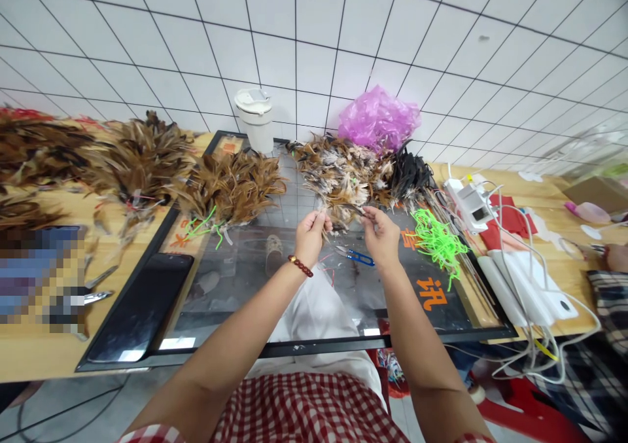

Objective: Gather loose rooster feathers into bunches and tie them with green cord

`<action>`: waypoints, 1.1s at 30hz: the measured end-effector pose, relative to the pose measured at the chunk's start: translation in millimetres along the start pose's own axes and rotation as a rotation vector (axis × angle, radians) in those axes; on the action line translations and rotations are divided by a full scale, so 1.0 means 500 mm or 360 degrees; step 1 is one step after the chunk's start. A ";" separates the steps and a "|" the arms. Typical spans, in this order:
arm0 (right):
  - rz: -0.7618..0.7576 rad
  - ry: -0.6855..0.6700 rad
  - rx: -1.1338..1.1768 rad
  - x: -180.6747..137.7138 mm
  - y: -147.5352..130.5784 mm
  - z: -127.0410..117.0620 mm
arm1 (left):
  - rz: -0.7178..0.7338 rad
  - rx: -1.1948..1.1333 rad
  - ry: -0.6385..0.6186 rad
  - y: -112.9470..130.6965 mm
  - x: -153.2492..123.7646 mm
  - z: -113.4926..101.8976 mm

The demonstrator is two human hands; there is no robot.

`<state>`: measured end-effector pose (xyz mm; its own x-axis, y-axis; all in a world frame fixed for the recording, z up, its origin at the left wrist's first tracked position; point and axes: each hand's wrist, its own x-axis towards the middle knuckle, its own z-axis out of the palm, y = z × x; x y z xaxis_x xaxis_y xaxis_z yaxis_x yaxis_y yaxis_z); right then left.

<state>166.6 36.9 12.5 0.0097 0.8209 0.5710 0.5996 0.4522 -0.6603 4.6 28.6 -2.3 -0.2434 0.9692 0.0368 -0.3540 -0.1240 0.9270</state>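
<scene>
My left hand (311,235), with a bead bracelet on its wrist, and my right hand (380,232) are raised over a glass panel (235,279). Both are closed in a pinch on a small bunch of brown and white feathers (343,215) held between them. Just beyond lies a mixed pile of speckled feathers (338,171). Blue-handled scissors (360,257) lie on the glass right under my right hand. A brown feather pile (233,188) sits to the left, with green ties (203,226) beside it.
A white cup (256,119) and a pink plastic bag (377,119) stand at the back. Neon green ties (436,240), black feathers (409,175), a power strip with cables (473,204) and a phone (140,305) lie around. Another person's sleeve (608,299) is at the right.
</scene>
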 end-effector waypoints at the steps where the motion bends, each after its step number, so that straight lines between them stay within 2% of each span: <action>1: -0.0066 0.0027 -0.0012 0.000 -0.002 -0.001 | 0.0037 0.0024 0.0008 0.001 0.000 -0.001; 4: -0.0204 0.0074 -0.0015 0.002 -0.011 -0.006 | 0.0144 0.0089 0.0039 0.006 0.000 -0.002; 5: -0.0241 0.0026 0.0018 0.002 -0.015 -0.007 | 0.0161 0.0099 0.0048 0.007 0.000 -0.002; 8: -0.0356 -0.0293 0.0191 0.000 -0.028 -0.006 | 0.0133 0.0146 0.0017 0.011 -0.001 -0.001; 10: -0.0373 -0.0390 0.0253 -0.003 -0.035 -0.001 | 0.0088 0.0263 -0.0061 0.014 -0.003 0.002; 15: -0.0315 -0.0197 0.0122 -0.013 -0.042 0.011 | 0.0026 0.0659 -0.0243 0.019 -0.012 0.006; 20: -0.0261 -0.0142 -0.0034 -0.016 -0.048 0.011 | 0.0150 0.0880 -0.0394 0.016 -0.020 0.003; 26: -0.0092 -0.0119 -0.0047 -0.022 -0.056 0.012 | 0.0092 0.0712 -0.0497 0.020 -0.022 0.003; 31: 0.0132 0.0022 0.0241 -0.015 -0.053 0.011 | -0.0173 0.0316 -0.0631 0.023 -0.018 0.007; 33: 0.0229 -0.0032 0.0400 -0.010 -0.049 0.012 | -0.0237 0.0262 -0.0662 0.022 -0.018 0.007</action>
<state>147.0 23.7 23.2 0.0628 0.8885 0.4546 0.3758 0.4009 -0.8355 5.9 19.0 9.0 0.1934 0.9810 0.0140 -0.2017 0.0258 0.9791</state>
